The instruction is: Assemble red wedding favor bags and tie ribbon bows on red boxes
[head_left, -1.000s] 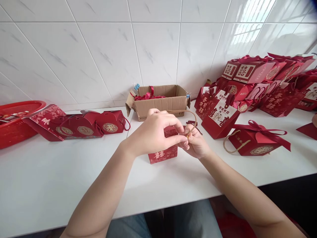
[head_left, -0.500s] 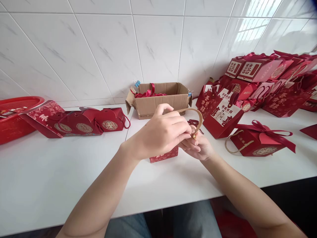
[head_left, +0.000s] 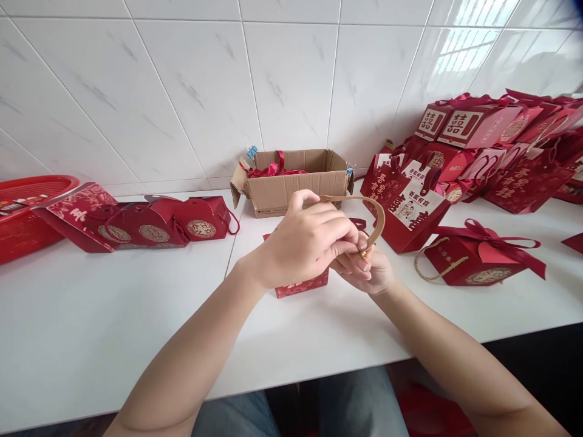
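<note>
My left hand (head_left: 310, 240) pinches one end of a tan strap (head_left: 377, 221) close to a small gold stud (head_left: 363, 254). The strap arches up and to the right above both hands. My right hand (head_left: 364, 270) grips the same strap end from below, its fingers touching those of my left hand. Behind and beneath my left hand a red patterned box (head_left: 303, 286) stands on the white table (head_left: 291, 340), mostly covered by the hand.
A cardboard box (head_left: 298, 193) with red ribbon stands by the tiled wall. Red gift boxes (head_left: 157, 226) and a red basin (head_left: 27, 233) are at left. A ribboned box (head_left: 476, 261), upright bags (head_left: 407, 212) and a pile of red boxes (head_left: 483, 127) are at right.
Both hands stay together, with my left hand shifted slightly right. The arch of the strap has moved a little to the right.
</note>
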